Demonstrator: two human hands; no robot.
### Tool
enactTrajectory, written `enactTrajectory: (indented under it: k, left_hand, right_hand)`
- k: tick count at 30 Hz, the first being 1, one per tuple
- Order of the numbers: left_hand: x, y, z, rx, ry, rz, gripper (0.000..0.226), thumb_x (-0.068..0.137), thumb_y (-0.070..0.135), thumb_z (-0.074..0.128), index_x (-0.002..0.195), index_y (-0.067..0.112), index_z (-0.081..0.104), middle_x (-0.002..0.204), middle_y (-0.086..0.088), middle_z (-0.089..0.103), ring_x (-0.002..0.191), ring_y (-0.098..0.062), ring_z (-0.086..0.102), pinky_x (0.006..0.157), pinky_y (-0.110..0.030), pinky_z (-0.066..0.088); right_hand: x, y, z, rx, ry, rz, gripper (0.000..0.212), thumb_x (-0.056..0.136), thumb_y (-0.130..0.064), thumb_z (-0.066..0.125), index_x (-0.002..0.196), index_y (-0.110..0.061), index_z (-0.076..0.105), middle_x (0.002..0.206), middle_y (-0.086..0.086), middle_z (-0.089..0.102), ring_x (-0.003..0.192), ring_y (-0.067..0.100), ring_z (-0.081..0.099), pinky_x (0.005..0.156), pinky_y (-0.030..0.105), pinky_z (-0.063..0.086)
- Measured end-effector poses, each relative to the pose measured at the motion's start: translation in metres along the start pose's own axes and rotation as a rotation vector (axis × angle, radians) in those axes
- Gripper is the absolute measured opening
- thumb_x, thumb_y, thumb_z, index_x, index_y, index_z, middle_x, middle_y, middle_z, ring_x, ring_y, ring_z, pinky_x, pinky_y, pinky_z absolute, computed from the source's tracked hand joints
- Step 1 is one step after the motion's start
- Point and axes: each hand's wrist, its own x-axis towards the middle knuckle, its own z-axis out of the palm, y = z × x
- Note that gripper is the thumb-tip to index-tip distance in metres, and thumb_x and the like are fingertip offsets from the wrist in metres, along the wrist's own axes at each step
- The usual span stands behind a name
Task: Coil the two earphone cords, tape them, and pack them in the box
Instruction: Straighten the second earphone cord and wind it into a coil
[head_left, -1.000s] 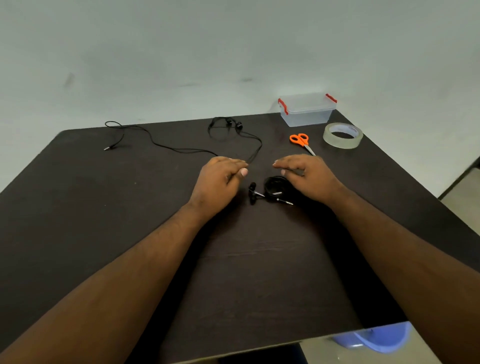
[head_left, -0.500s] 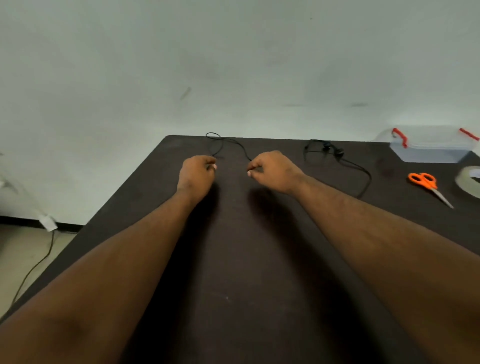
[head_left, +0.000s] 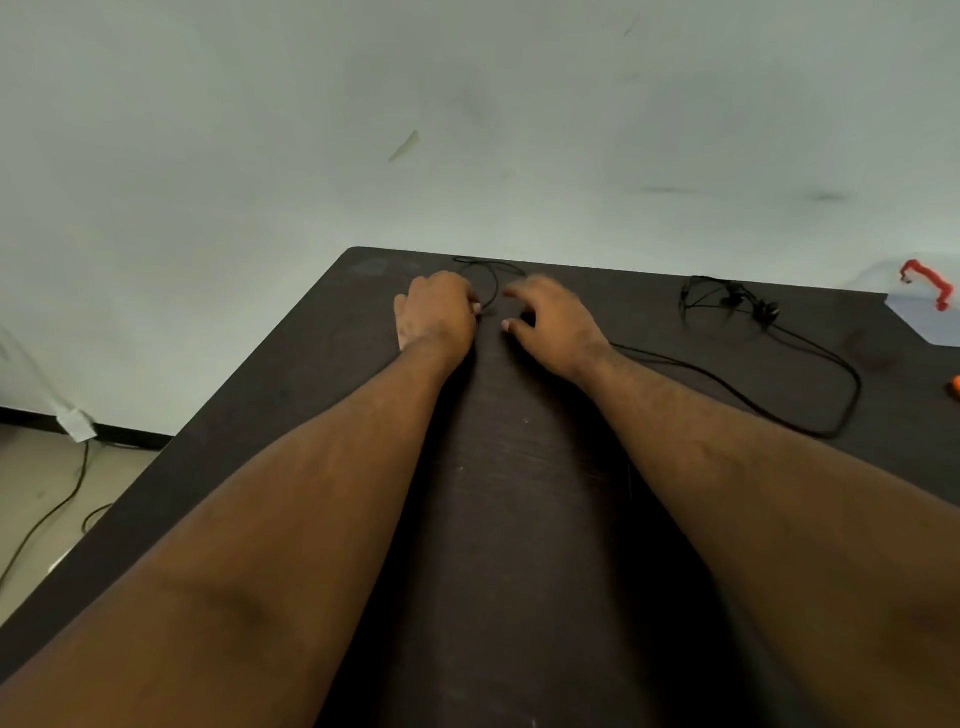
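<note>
Nearest the camera, two bare forearms run up from the bottom of the frame across the dark counter (head_left: 519, 519) toward its far left corner. Past mid-frame, the left hand (head_left: 435, 317) lies knuckles up with its fingers curled under; its grip seems to pinch the end of the uncoiled earphone cord (head_left: 810, 364) at the fingertips, though the contact is small and blurred. Just beside it, the right hand (head_left: 553, 325) hovers with fingers spread and loosely bent, its grip holding nothing, the thumb near the same strand.

From under the right wrist, that cord trails toward the right of the frame, bends in a wide loop at the right edge and climbs back to a loose tangle of earbuds (head_left: 737, 304) in the upper right. A small loop of it also shows beyond the hands, close to the counter's far edge. At the far right border sits a corner of the clear box (head_left: 930, 322) with its red latch (head_left: 930, 283). The other cord is out of view.

The likely risk: pulling the pinched end to start coiling may drag the earbud tangle tight into a knot, or the thin cord may slip from so light a pinch and drop over the nearby far edge.
</note>
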Motion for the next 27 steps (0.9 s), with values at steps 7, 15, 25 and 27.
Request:
enactTrajectory:
  k: [7,15,25,27]
  left_hand:
    - [-0.071,0.017,-0.013,-0.110,0.021,0.236,0.018,0.097,0.021,0.045,0.090,0.027,0.060,0.094,0.009,0.065,0.099,-0.017,0.053,0.080,-0.034,0.020]
    - [-0.162,0.052,-0.036,-0.245,0.139,0.286,0.020,0.096,0.020,0.045,0.084,0.030,0.057,0.075,0.017,0.058,0.080,-0.010,0.052,0.080,-0.033,0.020]
    - [-0.172,0.059,-0.036,-0.182,0.135,0.223,0.021,0.097,0.017,0.047,0.089,0.031,0.061,0.079,0.016,0.056,0.087,-0.011,0.047,0.088,-0.038,0.024]
    - [-0.169,0.055,-0.035,-0.198,0.162,0.158,0.023,0.097,0.015,0.046,0.088,0.031,0.060,0.080,0.015,0.057,0.088,-0.011,0.046,0.087,-0.038,0.025]
  right_hand:
    - [-0.049,-0.001,-0.031,-0.290,-0.068,-0.136,0.027,0.096,-0.032,0.050,0.117,-0.025,0.066,0.157,-0.003,0.025,0.147,0.024,0.006,0.118,0.049,0.008]
    - [-0.158,0.016,-0.129,-0.311,-0.018,-0.233,0.031,0.094,-0.041,0.038,0.089,-0.020,0.060,0.088,-0.011,0.064,0.097,0.012,0.063,0.114,0.038,-0.002]
    - [-0.206,0.069,-0.201,-0.383,0.079,-0.165,0.035,0.090,-0.044,0.042,0.080,-0.016,0.061,0.092,0.000,0.060,0.087,0.025,0.057,0.078,0.031,0.031]
    - [-0.202,0.069,-0.189,-0.424,0.079,-0.117,0.021,0.094,-0.035,0.051,0.084,-0.021,0.062,0.116,-0.001,0.057,0.104,0.023,0.054,0.089,0.039,0.030]
